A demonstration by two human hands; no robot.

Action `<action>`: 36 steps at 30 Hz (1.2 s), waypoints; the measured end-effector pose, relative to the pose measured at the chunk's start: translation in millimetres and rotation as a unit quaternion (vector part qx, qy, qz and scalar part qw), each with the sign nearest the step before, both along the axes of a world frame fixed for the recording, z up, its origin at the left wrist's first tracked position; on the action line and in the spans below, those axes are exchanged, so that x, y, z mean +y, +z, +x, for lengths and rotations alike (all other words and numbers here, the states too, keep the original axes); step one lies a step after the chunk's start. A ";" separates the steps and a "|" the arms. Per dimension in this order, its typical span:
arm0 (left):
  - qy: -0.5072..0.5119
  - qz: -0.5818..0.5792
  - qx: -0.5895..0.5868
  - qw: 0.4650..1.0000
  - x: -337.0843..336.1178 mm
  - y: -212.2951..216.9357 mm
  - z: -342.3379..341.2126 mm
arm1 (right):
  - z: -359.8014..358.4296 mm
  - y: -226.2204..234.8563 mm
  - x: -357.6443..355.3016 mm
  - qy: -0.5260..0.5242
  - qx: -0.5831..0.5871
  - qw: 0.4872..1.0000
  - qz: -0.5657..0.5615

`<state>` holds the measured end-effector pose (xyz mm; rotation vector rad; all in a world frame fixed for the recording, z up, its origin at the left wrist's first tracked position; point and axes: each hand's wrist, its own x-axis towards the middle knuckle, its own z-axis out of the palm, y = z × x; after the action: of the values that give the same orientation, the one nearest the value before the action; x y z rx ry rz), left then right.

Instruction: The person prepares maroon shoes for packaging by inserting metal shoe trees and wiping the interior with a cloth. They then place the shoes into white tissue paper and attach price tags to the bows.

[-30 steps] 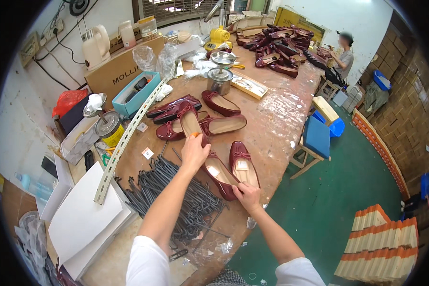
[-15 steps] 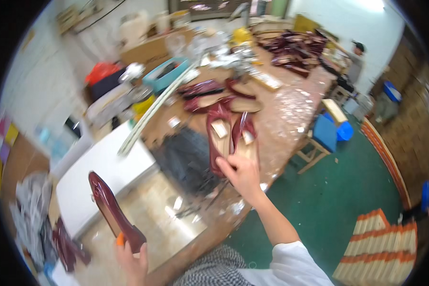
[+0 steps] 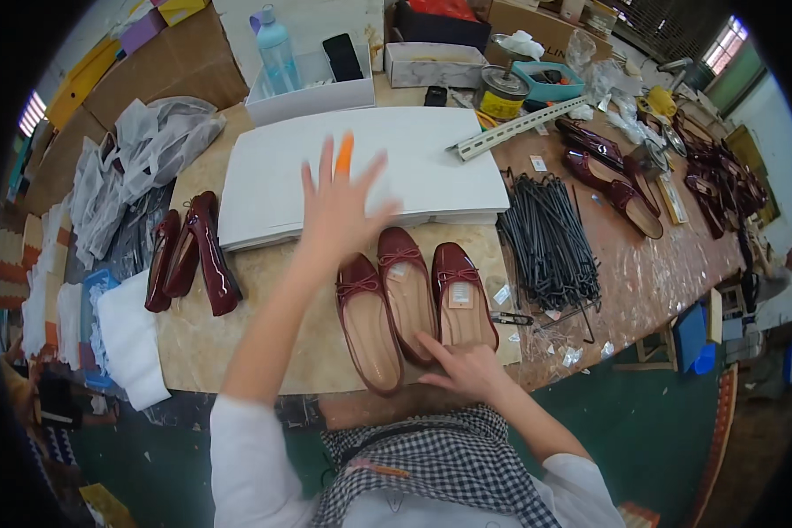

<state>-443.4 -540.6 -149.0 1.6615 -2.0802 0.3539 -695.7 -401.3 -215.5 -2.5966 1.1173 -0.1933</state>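
Three burgundy patent ballet flats with bows lie side by side, toes away from me: a left flat (image 3: 367, 343), a middle flat (image 3: 411, 308) and a right flat (image 3: 468, 327). A small tag sits inside the right one. My right hand (image 3: 471, 370) is at their heel end, index finger stretched to the middle flat's heel and thumb apart; its other fingers are partly hidden. Over the stack of white sheets (image 3: 370, 145), my left hand (image 3: 336, 207) spreads its fingers, slightly blurred, holding nothing. An orange cover is on one finger.
More burgundy flats (image 3: 204, 255) stand at the left, beside grey plastic bags (image 3: 141, 150). Right of the sheets lies a bundle of black rods (image 3: 550, 242). Farther right are loose flats (image 3: 607, 176) and a shoe pile (image 3: 717, 180). A slotted metal bar (image 3: 515, 128) overlaps the sheets.
My view has swung left. The flat in my left hand and the pair in my right now lie on the table; the left hand has let go and moved over the white sheets.
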 end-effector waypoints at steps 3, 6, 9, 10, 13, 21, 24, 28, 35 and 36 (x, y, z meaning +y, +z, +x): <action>0.125 0.100 -0.007 0.987 -79.0 -50.2 36.7 | -12.6 28.6 2.5 -0.038 -0.033 0.999 -0.021; 0.128 0.103 0.040 0.986 -94.6 -75.5 34.2 | -37.5 31.7 17.7 -0.140 -0.161 0.977 -0.020; 0.056 0.046 0.121 0.990 -74.5 -66.1 20.6 | -35.5 26.3 15.9 -0.208 -0.272 0.939 0.031; 0.017 0.020 0.165 0.986 -61.6 -58.8 16.3 | -24.5 28.6 13.0 -0.242 -0.368 0.893 0.094; -0.162 0.292 0.166 0.928 73.7 1.7 -73.4 | -14.7 29.7 -2.8 -0.319 -0.733 0.465 0.379; -0.277 0.085 0.416 0.862 140.7 -13.7 -81.0 | -23.6 3.7 -12.1 -0.148 -0.463 0.659 0.574; 0.013 0.150 0.479 0.865 129.5 -10.5 -75.0 | -43.6 31.4 -20.9 -0.174 -0.353 0.895 0.209; -0.106 0.265 0.767 0.575 123.1 -33.1 -124.0 | -8.9 46.6 2.5 -0.176 -0.312 0.932 0.060; -0.142 0.197 -0.010 0.970 104.2 -79.0 -146.2 | -63.6 24.0 -53.9 -0.460 -0.532 0.644 0.300; -0.196 0.237 0.091 0.947 111.5 -79.5 -144.1 | -49.8 32.3 -48.6 -0.420 -0.432 0.724 0.334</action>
<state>-587.5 -429.1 -228.5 1.3917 -2.3998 -0.4464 -745.5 -449.9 -183.2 -0.9731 1.4629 -0.8851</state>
